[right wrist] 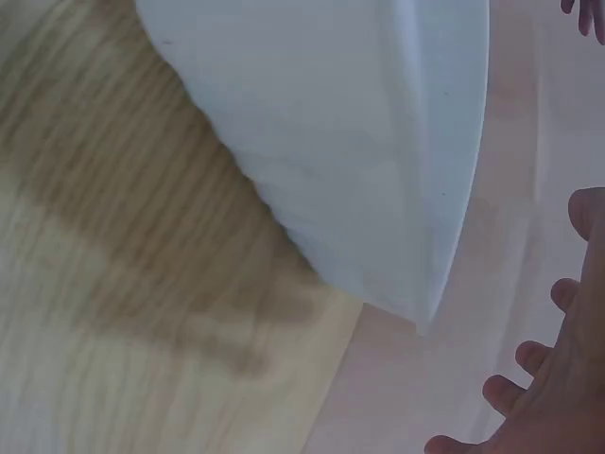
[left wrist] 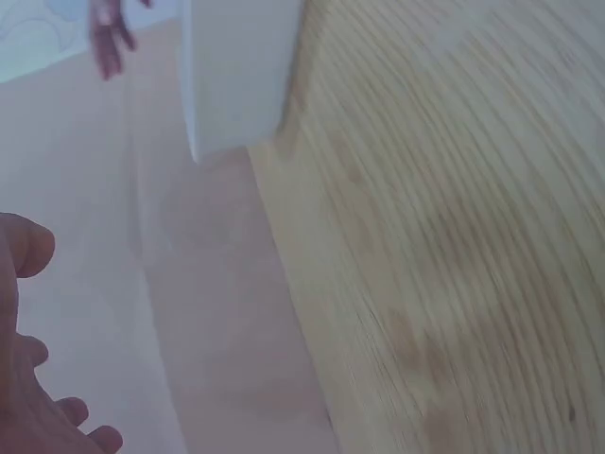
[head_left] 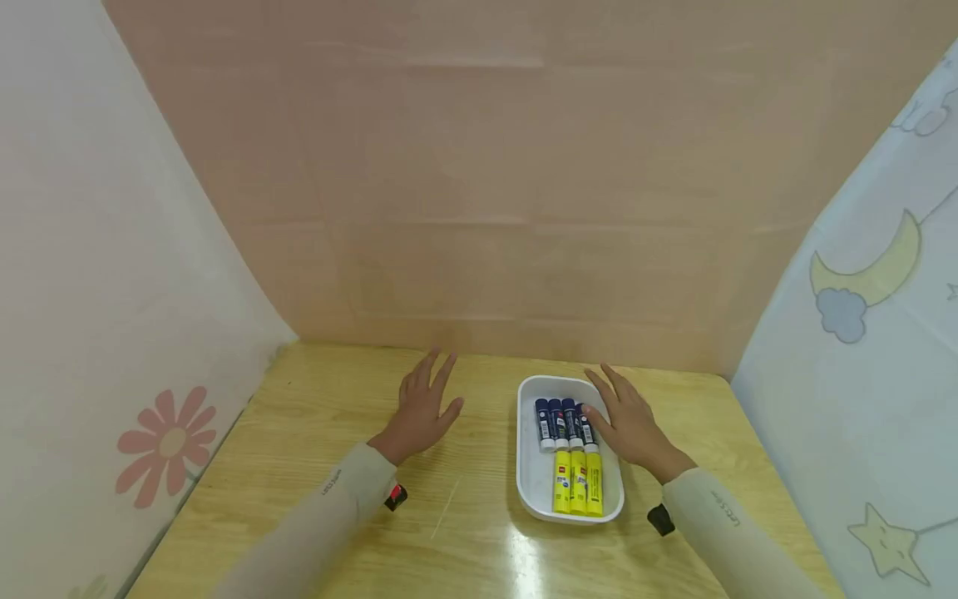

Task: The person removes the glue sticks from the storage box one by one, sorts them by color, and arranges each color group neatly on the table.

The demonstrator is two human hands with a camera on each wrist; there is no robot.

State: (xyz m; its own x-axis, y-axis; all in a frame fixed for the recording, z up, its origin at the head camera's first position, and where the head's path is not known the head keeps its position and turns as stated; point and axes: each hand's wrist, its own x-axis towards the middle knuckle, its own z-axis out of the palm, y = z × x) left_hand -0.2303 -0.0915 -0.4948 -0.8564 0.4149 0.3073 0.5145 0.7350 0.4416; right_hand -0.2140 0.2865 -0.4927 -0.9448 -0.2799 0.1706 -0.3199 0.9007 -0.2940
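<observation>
Head view, hands (head_left: pixel 421 412) (head_left: pixel 632 428) apart, tubes (head_left: pixel 578 478) in tray (head_left: pixel 535 482)

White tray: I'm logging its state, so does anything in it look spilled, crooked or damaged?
Nothing stands out: in the white tray, four dark blue tubes lie side by side next to three yellow tubes, and no spill or damage shows.

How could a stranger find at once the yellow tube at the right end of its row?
On the wooden table stands one white tray. Inside, four dark blue tubes lie in the far row and three yellow tubes in the near row. It is the rightmost yellow tube: of the three, only it has no yellow neighbour on its right.
</observation>
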